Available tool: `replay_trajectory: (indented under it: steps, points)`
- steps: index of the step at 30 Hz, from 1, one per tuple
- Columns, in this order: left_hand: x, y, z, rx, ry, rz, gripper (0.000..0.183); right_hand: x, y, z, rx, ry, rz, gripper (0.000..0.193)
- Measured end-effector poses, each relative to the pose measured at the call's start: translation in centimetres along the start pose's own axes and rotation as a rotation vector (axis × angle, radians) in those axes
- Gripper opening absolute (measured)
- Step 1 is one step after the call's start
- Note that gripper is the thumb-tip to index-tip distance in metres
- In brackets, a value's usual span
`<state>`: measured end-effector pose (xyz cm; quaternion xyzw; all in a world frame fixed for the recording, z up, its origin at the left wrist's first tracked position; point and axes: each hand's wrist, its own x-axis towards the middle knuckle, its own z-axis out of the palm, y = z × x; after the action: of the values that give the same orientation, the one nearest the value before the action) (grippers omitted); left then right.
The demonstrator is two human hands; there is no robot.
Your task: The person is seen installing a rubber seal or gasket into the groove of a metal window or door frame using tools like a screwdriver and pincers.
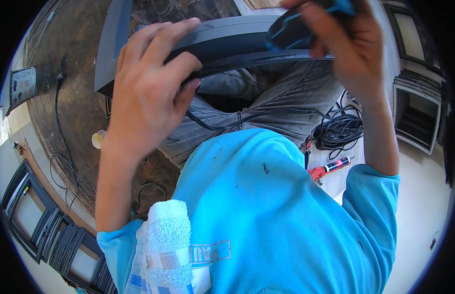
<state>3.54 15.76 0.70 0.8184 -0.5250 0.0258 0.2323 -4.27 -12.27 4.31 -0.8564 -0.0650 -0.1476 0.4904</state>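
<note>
A grey rectangular frame (232, 27) stands across my lap, its near side dark inside. My left hand (149, 83) rests on the frame's left part, the fingers over the top edge and the thumb below, gripping it. Above the frame's right part, my right hand (357, 54) is closed round a black and blue hand tool (296, 32). Motion smears the tool and the fingers, so its exact kind is unclear. A black cable (266, 114) runs over my grey jeans (291, 88) below the frame.
A coil of black cable (340, 130) and a red-ended cartridge gun (330, 168) lie at my right. Dark frames (418, 112) are stacked at far right, more frames (46, 225) at lower left. A small pale cup (98, 138) stands by my left forearm. A towel (169, 240) hangs over my left shoulder.
</note>
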Motion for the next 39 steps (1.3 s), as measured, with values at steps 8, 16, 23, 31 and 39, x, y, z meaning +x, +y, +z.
replay_trajectory:
  steps: [8, 16, 23, 31, 39]
  points:
    - [-8.0, 5.2, 4.5, -0.613, 0.476, -0.760, 0.039, -1.2, 4.4, -1.8, 0.036, -0.230, -0.197, 0.030]
    - [-8.7, 6.1, 2.8, -1.617, 0.420, -0.937, 0.038, 1.2, 0.5, -1.6, 0.275, -0.078, -0.044, 0.030]
    - [-4.4, 1.6, -2.3, -0.136, 0.186, -0.472, 0.010, 2.7, 3.2, 4.1, 0.545, -0.168, -0.235, 0.033]
    - [-4.5, 0.3, -1.9, -0.180, 0.068, -0.515, 0.017, 2.9, 1.3, 7.1, 0.578, -0.233, -0.151, 0.026]
    - [-5.5, -0.2, -1.4, -0.251, 0.118, -0.528, 0.017, 5.2, 0.5, 5.5, 0.192, -0.518, -0.334, 0.026]
